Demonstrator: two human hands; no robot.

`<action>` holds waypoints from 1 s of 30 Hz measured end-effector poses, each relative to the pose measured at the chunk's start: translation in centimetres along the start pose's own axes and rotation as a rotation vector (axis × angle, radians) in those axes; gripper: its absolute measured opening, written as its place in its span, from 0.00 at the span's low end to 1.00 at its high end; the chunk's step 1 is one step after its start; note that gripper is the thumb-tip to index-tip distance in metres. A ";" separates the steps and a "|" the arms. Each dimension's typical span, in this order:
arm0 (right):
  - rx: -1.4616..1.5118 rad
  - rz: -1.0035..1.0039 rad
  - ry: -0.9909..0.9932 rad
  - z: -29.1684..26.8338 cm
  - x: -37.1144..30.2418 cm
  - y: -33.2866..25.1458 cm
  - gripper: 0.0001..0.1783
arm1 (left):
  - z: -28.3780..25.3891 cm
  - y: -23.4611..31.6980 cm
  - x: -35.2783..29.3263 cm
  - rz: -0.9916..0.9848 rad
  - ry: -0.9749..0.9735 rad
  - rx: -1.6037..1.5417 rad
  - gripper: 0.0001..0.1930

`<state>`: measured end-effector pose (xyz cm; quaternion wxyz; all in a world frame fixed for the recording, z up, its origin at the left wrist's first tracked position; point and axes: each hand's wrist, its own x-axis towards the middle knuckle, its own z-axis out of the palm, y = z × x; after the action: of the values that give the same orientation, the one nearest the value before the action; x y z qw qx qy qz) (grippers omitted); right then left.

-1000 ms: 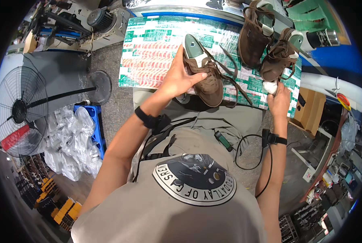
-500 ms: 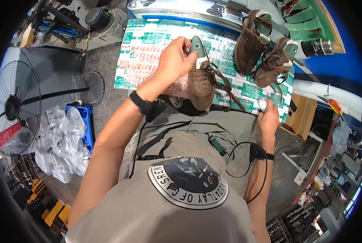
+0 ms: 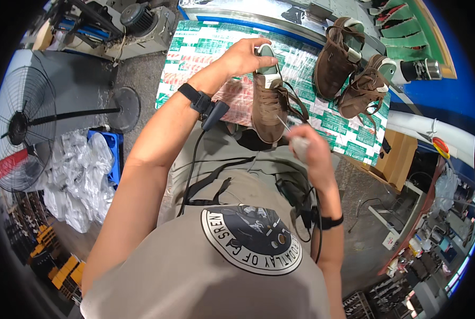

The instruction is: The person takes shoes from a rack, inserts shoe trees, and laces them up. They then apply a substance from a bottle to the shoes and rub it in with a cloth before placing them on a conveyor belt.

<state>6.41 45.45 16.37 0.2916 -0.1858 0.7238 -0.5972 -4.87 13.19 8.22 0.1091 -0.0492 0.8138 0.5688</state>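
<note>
A brown lace-up shoe (image 3: pixel 267 109) with a white and green collar lies at the front edge of the wrapped table, toe toward me. My left hand (image 3: pixel 246 57) grips its far end, with the thumb over the green tongue or lining and the fingers on the other side. Its loose laces trail to the right. My right hand (image 3: pixel 316 155), smeared by motion, is closed round the pale handle of a thin-pointed tool (image 3: pixel 299 147), possibly an awl. The tool's fine metal tip points at the shoe's right side near the toe; whether it touches cannot be told.
Two more brown shoes, one (image 3: pixel 337 61) upright and one (image 3: pixel 366 90) leaning, stand at the table's right. A cardboard box (image 3: pixel 396 159) sits beyond its right edge. At left are a floor fan (image 3: pixel 18 127) and plastic-wrapped items (image 3: pixel 80 181) by a blue crate (image 3: pixel 113 154).
My right hand has swung left with the tool, from the table's right edge to beside the shoe's toe. My left hand has shifted its hold to the top of the shoe's far end.
</note>
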 end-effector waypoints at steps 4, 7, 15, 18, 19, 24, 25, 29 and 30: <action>-0.443 -0.258 0.085 3.7 4.8 -1.1 0.40 | 0.3 -0.9 -0.9 0.077 -0.014 -0.074 0.48; -0.895 -0.436 0.151 3.2 6.1 -0.6 0.45 | 1.0 0.4 -1.6 0.049 0.029 0.122 0.51; -0.705 -0.305 0.050 3.0 6.5 -1.1 0.41 | 0.1 2.0 -1.9 -0.014 0.002 0.245 0.54; -0.498 -0.126 -0.030 3.5 6.4 -1.7 0.42 | 0.2 2.3 -2.0 -0.027 0.008 0.253 0.56; -0.489 -0.122 -0.015 3.9 6.2 -1.4 0.42 | 0.1 2.4 -2.1 -0.027 0.017 0.267 0.56; -0.514 -0.228 -0.056 4.4 4.7 -1.4 0.41 | 0.3 1.8 -1.9 0.027 0.062 0.313 0.56; -0.549 -0.242 -0.060 4.4 4.3 -1.5 0.41 | 0.3 1.7 -1.9 0.050 0.057 0.311 0.56; -0.613 -0.274 -0.041 4.2 4.6 -2.3 0.40 | 0.2 0.7 -1.5 0.034 0.084 0.364 0.55; -0.628 -0.267 -0.022 4.5 4.5 -1.5 0.40 | 0.4 1.0 -1.4 0.052 0.094 0.372 0.56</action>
<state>5.80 38.94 16.42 0.1469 -0.3661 0.8385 -0.3759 -3.64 13.83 9.31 0.0634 -0.0338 0.9101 0.4081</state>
